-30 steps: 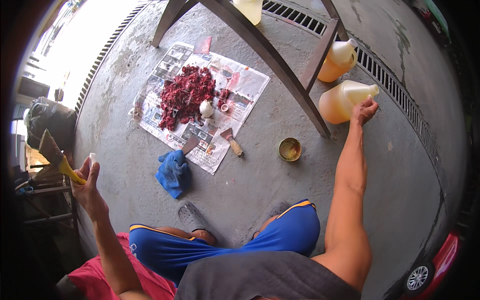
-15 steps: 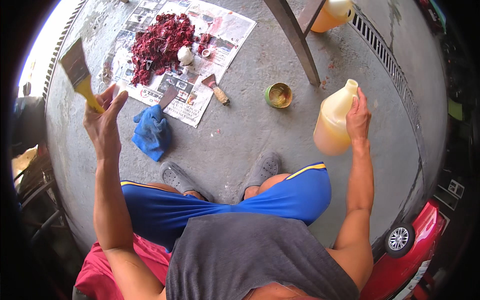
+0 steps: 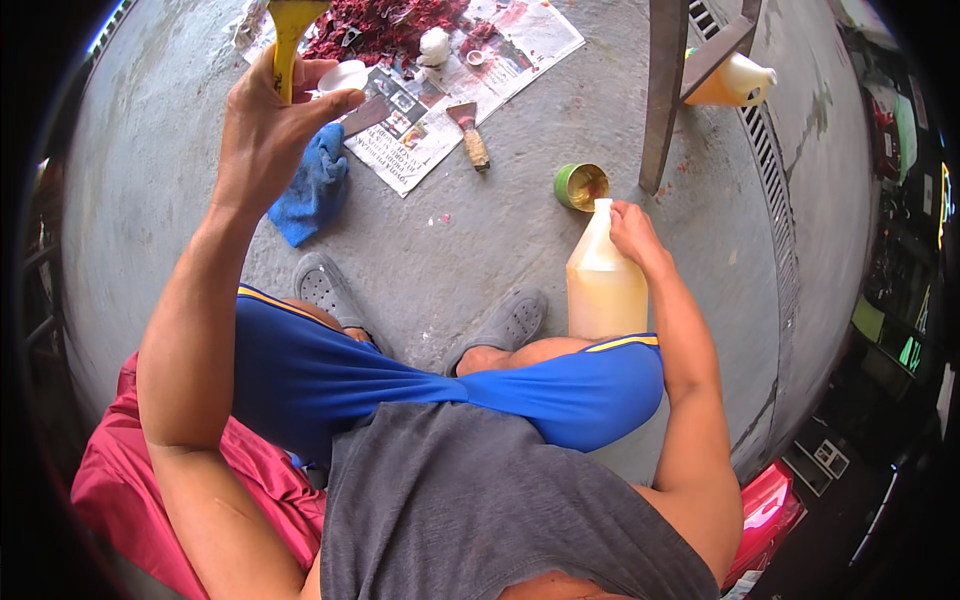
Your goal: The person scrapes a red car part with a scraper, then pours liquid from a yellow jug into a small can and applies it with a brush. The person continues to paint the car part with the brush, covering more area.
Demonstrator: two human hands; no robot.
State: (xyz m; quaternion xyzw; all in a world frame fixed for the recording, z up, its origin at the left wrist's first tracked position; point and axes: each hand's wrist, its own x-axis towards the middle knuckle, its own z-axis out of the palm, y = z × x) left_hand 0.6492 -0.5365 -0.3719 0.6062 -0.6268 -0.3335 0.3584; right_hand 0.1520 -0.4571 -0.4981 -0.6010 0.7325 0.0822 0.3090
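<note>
My left hand (image 3: 268,130) is raised and closed around the yellow handle of a paintbrush (image 3: 290,40), whose bristles are cut off by the top edge. My right hand (image 3: 630,228) grips the neck of a large plastic jug of amber liquid (image 3: 605,285), which stands on the concrete beside my right knee. A small green tin (image 3: 581,186) with yellowish contents sits just beyond the jug.
A newspaper sheet (image 3: 440,130) lies ahead with a pile of red scrapings (image 3: 385,18), a scraper (image 3: 470,135) and a white lump. A blue rag (image 3: 312,185) lies by my left foot. A metal table leg (image 3: 665,90) and a second amber jug (image 3: 728,80) stand at right, near a floor drain grate.
My right hand has brought the jug in from the far right and set it by my right knee. My left hand with the brush has swung toward the middle, over the newspaper.
</note>
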